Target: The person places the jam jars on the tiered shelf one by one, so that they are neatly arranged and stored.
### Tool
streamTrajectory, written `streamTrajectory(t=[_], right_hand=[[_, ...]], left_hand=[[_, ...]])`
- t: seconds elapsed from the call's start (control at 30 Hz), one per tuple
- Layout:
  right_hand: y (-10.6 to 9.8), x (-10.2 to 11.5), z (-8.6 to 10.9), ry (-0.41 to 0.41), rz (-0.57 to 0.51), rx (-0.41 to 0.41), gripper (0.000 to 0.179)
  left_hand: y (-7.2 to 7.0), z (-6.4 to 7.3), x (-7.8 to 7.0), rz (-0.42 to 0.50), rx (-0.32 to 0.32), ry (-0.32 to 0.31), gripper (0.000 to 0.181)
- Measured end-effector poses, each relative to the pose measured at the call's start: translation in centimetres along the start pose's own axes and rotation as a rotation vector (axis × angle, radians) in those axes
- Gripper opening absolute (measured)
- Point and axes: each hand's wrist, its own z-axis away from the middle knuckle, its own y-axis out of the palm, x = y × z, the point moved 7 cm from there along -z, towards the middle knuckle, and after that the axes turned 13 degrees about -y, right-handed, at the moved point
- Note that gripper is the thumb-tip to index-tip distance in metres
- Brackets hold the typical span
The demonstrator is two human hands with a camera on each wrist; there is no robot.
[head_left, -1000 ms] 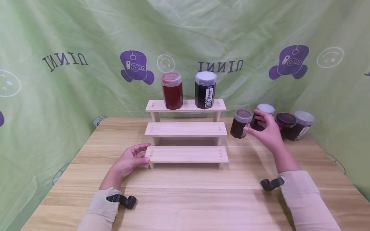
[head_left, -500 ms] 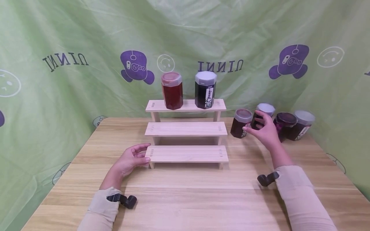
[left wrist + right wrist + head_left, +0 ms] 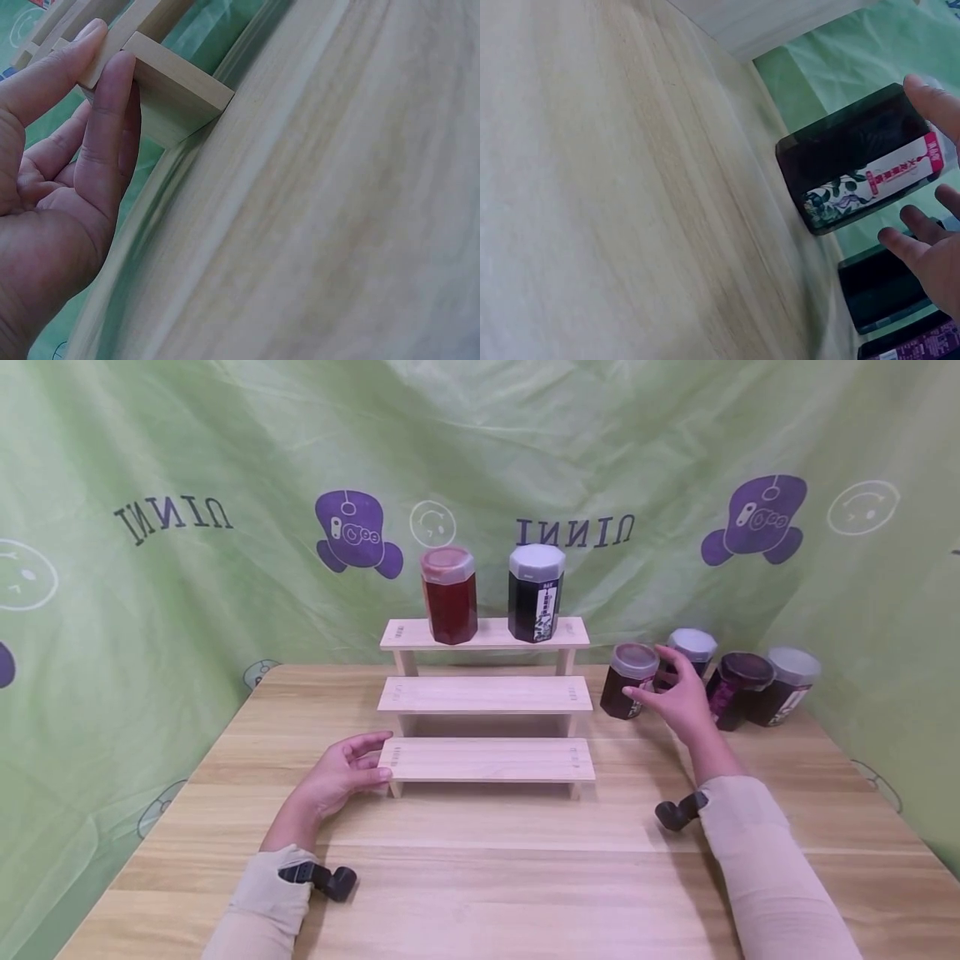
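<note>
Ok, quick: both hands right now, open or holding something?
Left hand: holding the wooden rack at its lowest step's left end.
Right hand: open at a jar beside the rack; contact can't be told.

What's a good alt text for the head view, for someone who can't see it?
A person's right hand is spread around a dark jar on a wooden table; the left hand grips the lowest step of a three-tier wooden stand. Two jars stand on its top step, and three more stand farther right.
</note>
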Motion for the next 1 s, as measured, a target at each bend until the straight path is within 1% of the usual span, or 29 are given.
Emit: streamTrajectory(t=[0.1, 0.33, 0.6, 0.87, 1.0], right_hand=[[0.2, -0.2, -0.2, 0.004, -0.002, -0.005, 0.098], [0.8, -0.4, -0.4, -0.018, 0.013, -0.017, 0.100], [1.2, -0.4, -0.5, -0.038, -0.004, -0.076, 0.094], [1.4, -0.9, -0.2, 0.010, 0.001, -0.127, 0.092], [1.3, -1.1, 0.1, 0.035, 0.002, -0.155, 0.092]], left_hand=[[0.0, 0.0, 0.0, 0.005, 0.000, -0.002, 0.076], [0.0, -0.2, 0.1, 0.007, -0.006, -0.015, 0.076], [-0.1, -0.1, 0.0, 0.007, -0.006, -0.002, 0.077], [-0.1, 0.0, 0.0, 0.005, -0.009, 0.001, 0.078], [0.0, 0.0, 0.0, 0.008, -0.016, -0.010, 0.078]])
